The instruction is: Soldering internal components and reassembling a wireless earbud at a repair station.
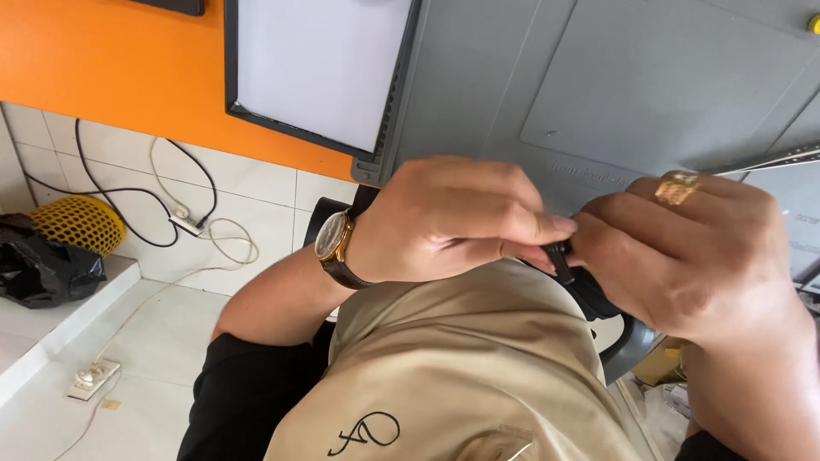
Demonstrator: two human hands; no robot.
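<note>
Both hands' grip closes on 1 small black part (560, 259): left hand (444, 222) and right hand (683, 256) pinch it together above the grey table (666, 85), seemingly mid-fitting; steady, fine pressure looks needed next.

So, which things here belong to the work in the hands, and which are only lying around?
In use:
- left hand and right hand, both pinching the small black part
- grey work mat, beyond the hands

Lying about:
- yellow foam net
- black plastic bag
- white power strip on the floor
- black and white cables
- black-framed white panel
</note>
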